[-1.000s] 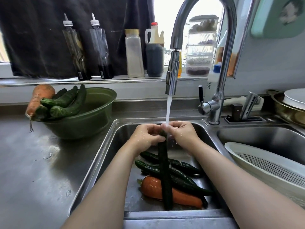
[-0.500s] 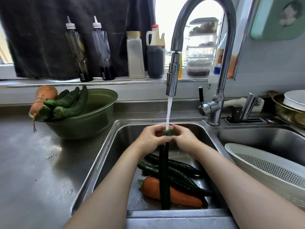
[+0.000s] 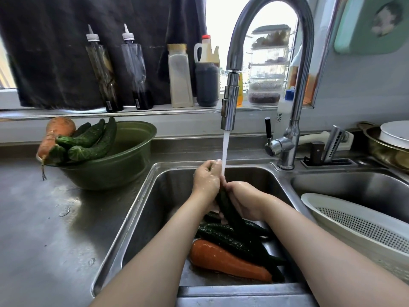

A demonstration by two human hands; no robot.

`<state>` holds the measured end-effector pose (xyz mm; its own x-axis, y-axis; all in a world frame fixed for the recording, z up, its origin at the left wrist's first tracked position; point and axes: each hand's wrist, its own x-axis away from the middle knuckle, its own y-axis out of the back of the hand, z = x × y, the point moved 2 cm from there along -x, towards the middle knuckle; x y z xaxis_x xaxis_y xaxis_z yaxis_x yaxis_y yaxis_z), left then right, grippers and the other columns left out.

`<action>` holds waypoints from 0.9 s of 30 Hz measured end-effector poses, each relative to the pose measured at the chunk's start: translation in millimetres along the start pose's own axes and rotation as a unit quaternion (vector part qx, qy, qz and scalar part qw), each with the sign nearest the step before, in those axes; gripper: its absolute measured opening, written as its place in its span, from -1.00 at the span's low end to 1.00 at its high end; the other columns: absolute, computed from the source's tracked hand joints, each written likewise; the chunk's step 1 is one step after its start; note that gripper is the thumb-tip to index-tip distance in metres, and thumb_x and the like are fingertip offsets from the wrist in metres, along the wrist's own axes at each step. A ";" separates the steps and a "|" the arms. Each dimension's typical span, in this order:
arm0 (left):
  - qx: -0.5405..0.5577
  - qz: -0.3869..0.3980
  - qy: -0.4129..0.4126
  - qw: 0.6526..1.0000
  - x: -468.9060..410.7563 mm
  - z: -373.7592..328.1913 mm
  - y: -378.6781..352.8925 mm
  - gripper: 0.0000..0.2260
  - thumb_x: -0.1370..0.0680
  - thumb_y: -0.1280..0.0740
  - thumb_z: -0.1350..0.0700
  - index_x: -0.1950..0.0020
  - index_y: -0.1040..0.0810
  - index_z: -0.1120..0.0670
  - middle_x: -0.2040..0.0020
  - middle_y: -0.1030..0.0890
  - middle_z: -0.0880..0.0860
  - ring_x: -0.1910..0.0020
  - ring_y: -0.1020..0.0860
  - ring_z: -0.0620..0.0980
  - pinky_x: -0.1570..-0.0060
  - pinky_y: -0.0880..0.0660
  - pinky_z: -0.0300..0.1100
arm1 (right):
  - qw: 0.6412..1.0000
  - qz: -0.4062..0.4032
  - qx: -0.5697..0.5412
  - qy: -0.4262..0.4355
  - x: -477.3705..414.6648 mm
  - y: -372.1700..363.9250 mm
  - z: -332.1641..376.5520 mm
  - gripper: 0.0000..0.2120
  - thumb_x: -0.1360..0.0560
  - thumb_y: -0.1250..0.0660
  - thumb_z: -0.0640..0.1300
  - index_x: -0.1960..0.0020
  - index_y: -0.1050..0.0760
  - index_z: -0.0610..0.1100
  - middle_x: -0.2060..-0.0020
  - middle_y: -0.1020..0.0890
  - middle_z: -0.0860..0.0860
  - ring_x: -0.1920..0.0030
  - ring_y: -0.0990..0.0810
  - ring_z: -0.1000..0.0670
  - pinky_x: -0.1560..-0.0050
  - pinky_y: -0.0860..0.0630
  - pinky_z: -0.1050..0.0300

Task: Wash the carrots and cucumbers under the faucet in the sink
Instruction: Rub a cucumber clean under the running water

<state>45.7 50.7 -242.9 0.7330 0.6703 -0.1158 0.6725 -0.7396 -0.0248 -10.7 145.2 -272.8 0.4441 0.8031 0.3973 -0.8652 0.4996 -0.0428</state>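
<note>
1. Gripped by both hands, the held cucumber (image 3: 229,210) is being kept over the left basin of the sink (image 3: 168,196). The left hand (image 3: 207,180) is curled round its upper end, and the right hand (image 3: 243,201) is curled round it just below.
2. This dark cucumber is being held tilted. Its top is hidden inside the left hand's fingers, and its lower end is pointing down toward the near right of the basin.
3. Water (image 3: 225,149) is being run in a narrow white stream from the faucet (image 3: 230,103). It is being caught at the left hand's fingers, right where the two hands meet.
4. Both hands are being wetted, and droplets are showing on their backs.
5. Several loose cucumbers (image 3: 223,237) are lying on the basin floor beneath the hands. A wet carrot (image 3: 225,260) is lying against them on the near side.
6. On the counter to the left, a green bowl (image 3: 124,165) is being used for more produce. The bowl carrots (image 3: 59,127) and bowl cucumbers (image 3: 88,138) are piled at its left rim and are overhanging it.
7. A white colander (image 3: 354,222) is resting tilted in the right basin.
8. Bottles (image 3: 180,76) are standing in a row on the sill behind the faucet.
</note>
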 end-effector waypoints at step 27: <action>0.262 0.088 0.216 0.936 2.3 -9.9 -4.1 -0.69 -0.73 -0.18 -0.02 0.17 -0.44 0.08 0.35 -0.46 0.04 0.44 -0.42 -0.02 0.33 -0.44 -0.18 | 0.974 0.005 0.188 0.129 -4.7 13.0 -6.7 -0.91 -0.40 -0.50 -0.35 0.18 -0.64 -0.20 0.28 -0.64 -0.14 0.26 -0.62 -0.08 0.15 -0.59 0.07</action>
<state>45.7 55.9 -233.2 0.8772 0.4121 0.2464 0.4773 -0.6927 -0.5408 -22.5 150.1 -281.3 0.4375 0.8859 0.1538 -0.8721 0.3765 0.3125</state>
